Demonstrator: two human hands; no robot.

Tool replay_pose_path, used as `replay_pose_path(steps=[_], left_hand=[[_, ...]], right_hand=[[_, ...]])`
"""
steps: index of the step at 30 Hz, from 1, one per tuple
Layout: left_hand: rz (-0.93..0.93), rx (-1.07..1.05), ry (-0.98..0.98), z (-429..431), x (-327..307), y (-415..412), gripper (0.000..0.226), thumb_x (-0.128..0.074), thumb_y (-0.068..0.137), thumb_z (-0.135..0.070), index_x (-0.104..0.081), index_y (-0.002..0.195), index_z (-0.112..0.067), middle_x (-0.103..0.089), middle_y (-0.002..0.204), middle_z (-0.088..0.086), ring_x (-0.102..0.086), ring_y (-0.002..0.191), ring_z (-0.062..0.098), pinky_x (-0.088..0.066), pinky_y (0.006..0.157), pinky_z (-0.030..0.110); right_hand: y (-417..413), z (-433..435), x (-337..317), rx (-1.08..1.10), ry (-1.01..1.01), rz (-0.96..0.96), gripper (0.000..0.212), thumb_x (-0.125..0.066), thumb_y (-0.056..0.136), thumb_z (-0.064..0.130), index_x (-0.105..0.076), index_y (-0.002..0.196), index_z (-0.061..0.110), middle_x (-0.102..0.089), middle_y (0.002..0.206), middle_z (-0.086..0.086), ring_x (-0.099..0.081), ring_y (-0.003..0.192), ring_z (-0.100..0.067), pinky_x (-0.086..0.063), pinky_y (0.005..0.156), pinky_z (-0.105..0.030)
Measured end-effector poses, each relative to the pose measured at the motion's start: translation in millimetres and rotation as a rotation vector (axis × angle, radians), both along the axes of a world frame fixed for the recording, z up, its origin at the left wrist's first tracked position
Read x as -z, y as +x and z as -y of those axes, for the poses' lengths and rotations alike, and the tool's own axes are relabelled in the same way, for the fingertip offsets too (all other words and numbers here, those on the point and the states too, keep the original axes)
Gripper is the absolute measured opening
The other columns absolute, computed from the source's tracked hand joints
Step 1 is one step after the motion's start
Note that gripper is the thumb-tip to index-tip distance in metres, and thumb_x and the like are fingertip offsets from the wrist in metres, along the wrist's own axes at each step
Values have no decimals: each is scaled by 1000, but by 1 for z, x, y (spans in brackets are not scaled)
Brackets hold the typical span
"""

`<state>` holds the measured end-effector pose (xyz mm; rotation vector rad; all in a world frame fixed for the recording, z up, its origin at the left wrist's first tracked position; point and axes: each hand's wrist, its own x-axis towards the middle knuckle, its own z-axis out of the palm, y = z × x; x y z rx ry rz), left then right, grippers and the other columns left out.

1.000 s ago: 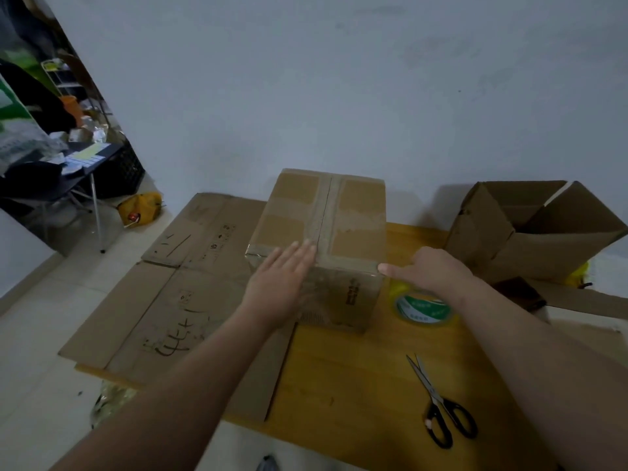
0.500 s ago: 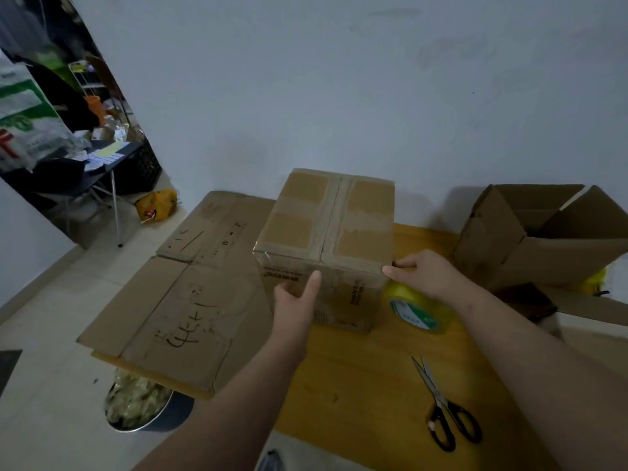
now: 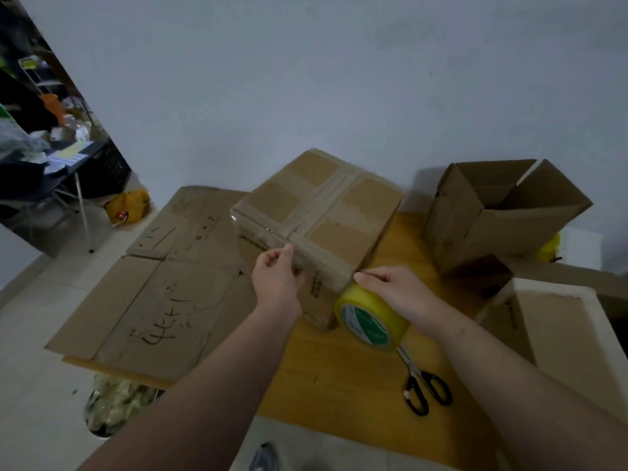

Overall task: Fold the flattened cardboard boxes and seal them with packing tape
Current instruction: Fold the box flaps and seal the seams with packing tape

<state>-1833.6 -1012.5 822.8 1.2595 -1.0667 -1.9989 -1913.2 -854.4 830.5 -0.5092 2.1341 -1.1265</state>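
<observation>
Left grip [image 3: 277, 283], flat against the box [image 3: 319, 212] a second ago, now pinches its near top edge. Right grip [image 3: 390, 290] clutches the yellow tape roll [image 3: 370, 317], raised from the bench [image 3: 339, 379] to the box's near corner.

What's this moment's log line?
phase: taping box | left hand: thumb on box edge | right hand: grips roll | scissors: on table
</observation>
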Motion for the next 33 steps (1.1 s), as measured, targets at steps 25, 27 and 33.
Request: replay_pose_path(steps=[25, 27, 33], left_hand=[[258, 779, -88, 145, 8, 30, 73, -69, 76, -59, -45, 131, -17, -58, 123, 8, -62, 95, 25, -56, 75, 38], [201, 819, -51, 137, 7, 35, 54, -71, 80, -50, -50, 122, -24, -62, 109, 6, -59, 79, 21, -50, 61, 29], [123, 761, -109, 145, 3, 19, 22, -71, 84, -24, -63, 105, -24, -63, 116, 6, -61, 105, 27, -53, 74, 37]], right_hand=[[73, 177, -1, 481, -140, 408, 43, -44, 102, 38, -53, 122, 1, -61, 107, -8, -62, 93, -23, -54, 83, -39], [73, 184, 4, 504, -147, 407, 46, -43, 102, 41, -52, 129, 4, -59, 116, -8, -59, 101, -27, -49, 93, -44], [70, 195, 5, 629, -244, 492, 47, -44, 101, 41, -54, 132, 8, -64, 117, -13, -61, 106, -36, -49, 96, -52]])
